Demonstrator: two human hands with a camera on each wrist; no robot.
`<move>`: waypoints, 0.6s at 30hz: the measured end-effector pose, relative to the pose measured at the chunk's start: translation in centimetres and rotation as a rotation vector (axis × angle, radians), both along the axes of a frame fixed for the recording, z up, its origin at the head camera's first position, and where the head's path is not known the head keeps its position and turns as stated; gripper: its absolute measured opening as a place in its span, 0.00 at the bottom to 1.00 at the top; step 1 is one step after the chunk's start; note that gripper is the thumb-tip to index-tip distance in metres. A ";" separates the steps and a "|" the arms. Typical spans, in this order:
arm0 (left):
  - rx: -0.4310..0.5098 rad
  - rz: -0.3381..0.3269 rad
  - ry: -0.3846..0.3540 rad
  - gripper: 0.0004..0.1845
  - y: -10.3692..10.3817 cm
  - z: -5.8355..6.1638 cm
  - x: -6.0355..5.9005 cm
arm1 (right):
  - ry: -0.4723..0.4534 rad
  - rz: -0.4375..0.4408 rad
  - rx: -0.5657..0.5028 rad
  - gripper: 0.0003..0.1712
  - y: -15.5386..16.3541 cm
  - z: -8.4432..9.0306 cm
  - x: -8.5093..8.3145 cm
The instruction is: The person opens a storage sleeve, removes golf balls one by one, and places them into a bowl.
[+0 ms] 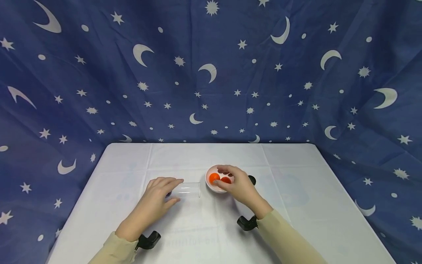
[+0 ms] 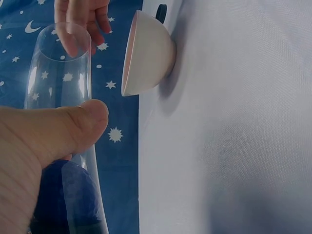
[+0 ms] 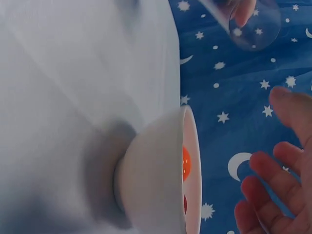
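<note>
My left hand grips a clear drinking glass, tilted on its side in the head view with its mouth toward the bowl. In the left wrist view the thumb lies across the glass, and a dark blue mass shows at its lower end; whether it is inside cannot be told. A white bowl with a pinkish inside stands on the table, holding an orange ball and a red round piece. Over its right side hovers my right hand, fingers spread loosely, nothing held.
A small dark round object sits just beyond the right hand, partly hidden by it. The white-covered table ends at a blue curtain with moons and stars. Black wrist-worn pieces hang beneath both forearms.
</note>
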State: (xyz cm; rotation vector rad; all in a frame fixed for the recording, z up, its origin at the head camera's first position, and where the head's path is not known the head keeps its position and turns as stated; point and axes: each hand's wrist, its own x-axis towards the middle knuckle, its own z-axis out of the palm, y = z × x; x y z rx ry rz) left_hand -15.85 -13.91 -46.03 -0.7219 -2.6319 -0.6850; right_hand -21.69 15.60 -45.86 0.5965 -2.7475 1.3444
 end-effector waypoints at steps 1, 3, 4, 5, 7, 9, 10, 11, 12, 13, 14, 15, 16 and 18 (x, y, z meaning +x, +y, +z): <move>-0.001 0.000 -0.001 0.31 0.0 0.0 0.0 | -0.011 0.010 -0.026 0.29 0.0 0.0 0.2; -0.006 0.001 -0.002 0.31 0.0 0.0 0.0 | -0.014 0.027 -0.063 0.28 0.0 -0.1 0.5; -0.008 0.002 -0.002 0.31 0.1 -0.1 0.0 | -0.009 0.036 -0.076 0.27 0.0 -0.1 0.7; -0.009 0.002 -0.002 0.31 0.1 -0.1 0.0 | -0.002 0.043 -0.084 0.26 -0.1 -0.2 0.9; -0.011 0.001 -0.003 0.31 0.1 -0.1 0.0 | 0.006 0.061 -0.094 0.25 -0.1 -0.3 1.3; -0.011 -0.001 -0.003 0.31 0.1 0.0 0.0 | -0.001 0.073 -0.098 0.26 -0.1 -0.5 1.6; -0.011 -0.002 -0.005 0.31 0.1 0.0 0.0 | -0.007 0.078 -0.100 0.29 -0.1 -0.6 1.8; -0.010 -0.003 -0.007 0.32 0.2 0.0 0.0 | -0.019 0.078 -0.099 0.30 -0.1 -0.7 1.9; -0.012 -0.003 -0.008 0.32 0.2 -0.1 0.0 | -0.030 0.080 -0.099 0.32 -0.1 -0.7 2.0; -0.012 -0.003 -0.010 0.32 0.2 -0.1 0.0 | -0.043 0.077 -0.102 0.34 -0.1 -0.8 2.1; -0.014 -0.002 -0.012 0.32 0.3 -0.1 0.0 | -0.052 0.077 -0.102 0.36 -0.1 -0.9 2.2; -0.014 -0.003 -0.014 0.32 0.3 -0.1 0.0 | -0.058 0.078 -0.101 0.37 -0.1 -0.9 2.3; -0.015 -0.001 -0.015 0.32 0.3 -0.1 0.0 | -0.063 0.081 -0.101 0.38 -0.2 -1.0 2.3; -0.017 -0.004 -0.012 0.32 0.4 -0.1 0.0 | -0.067 0.087 -0.104 0.37 -0.2 -1.2 2.4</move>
